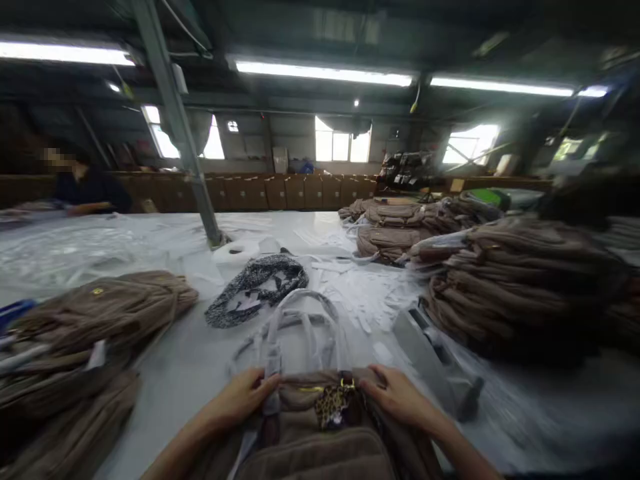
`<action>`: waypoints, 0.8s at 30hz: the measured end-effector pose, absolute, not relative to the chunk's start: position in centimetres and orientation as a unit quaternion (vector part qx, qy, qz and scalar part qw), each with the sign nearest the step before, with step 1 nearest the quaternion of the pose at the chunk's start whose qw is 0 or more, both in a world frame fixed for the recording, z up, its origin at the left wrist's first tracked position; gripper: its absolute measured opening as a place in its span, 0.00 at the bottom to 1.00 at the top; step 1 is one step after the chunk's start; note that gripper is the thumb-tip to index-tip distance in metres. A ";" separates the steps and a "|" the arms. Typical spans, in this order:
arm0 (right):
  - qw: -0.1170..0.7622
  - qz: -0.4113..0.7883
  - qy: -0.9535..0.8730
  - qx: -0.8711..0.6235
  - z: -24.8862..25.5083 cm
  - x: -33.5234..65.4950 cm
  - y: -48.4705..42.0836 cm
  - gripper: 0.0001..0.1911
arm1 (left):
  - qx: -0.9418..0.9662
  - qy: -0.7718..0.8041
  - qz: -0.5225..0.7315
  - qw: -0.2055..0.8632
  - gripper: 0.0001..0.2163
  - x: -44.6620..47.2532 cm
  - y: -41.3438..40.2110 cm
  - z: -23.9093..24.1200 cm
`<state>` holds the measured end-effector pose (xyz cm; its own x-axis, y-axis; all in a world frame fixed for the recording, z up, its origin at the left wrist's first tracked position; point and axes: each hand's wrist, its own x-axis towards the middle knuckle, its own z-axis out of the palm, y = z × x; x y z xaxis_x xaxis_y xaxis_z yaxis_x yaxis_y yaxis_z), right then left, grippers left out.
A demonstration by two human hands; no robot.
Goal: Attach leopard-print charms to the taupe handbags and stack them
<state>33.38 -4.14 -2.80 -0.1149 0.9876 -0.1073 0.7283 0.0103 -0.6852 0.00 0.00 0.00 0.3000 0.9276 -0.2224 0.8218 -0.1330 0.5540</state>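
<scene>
A brown fabric handbag (315, 450) lies right in front of me. Its two handles (305, 303) are wrapped in clear plastic and stand up, away from me. A leopard-print tag (333, 405) hangs from a gold-coloured ring near the bag's top edge. My left hand (245, 395) is closed on the bag's upper left corner, thumb on the near side. On the upper right corner, my right hand (397, 393) grips the fabric in the same way. The bag's lower part runs out of view at the bottom.
Brown bags are piled at the left (100, 313) and stacked high at the right (520, 280). A grey tape dispenser (425, 353) stands right of my bag. Beyond it lie a black-and-white speckled cloth item (257, 290) and white slips (350, 293). A metal post (187, 133) rises from the table; a person (90, 183) sits far left.
</scene>
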 end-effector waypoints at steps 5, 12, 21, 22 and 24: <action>0.273 0.293 -0.675 -0.620 -3.5 33.1 -5.0 0.22 | 0.753 0.578 0.101 0.297 0.21 0.8 -0.6 0.1; 0.353 0.305 -0.666 -0.582 -1.3 33.0 -7.2 0.18 | 0.674 0.630 0.170 0.346 0.25 0.6 -2.4 1.1; 0.350 0.248 -0.674 -0.602 -3.9 33.1 -9.0 0.22 | 0.626 0.599 0.236 0.441 0.22 0.5 -4.4 -1.5; 0.346 0.223 -0.672 -0.616 -5.2 32.8 -8.8 0.22 | 0.627 0.617 0.246 0.408 0.22 0.8 -4.3 -2.3; 0.340 0.183 -0.668 -0.637 -7.4 32.4 -8.3 0.22 | 0.623 0.649 0.256 0.354 0.22 1.3 -4.1 -3.5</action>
<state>32.43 -8.31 -7.42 0.0416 0.9744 0.2209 0.7263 0.1223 -0.6764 1.32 -4.12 -3.49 0.0274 0.9899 -0.1394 0.6278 0.0915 0.7730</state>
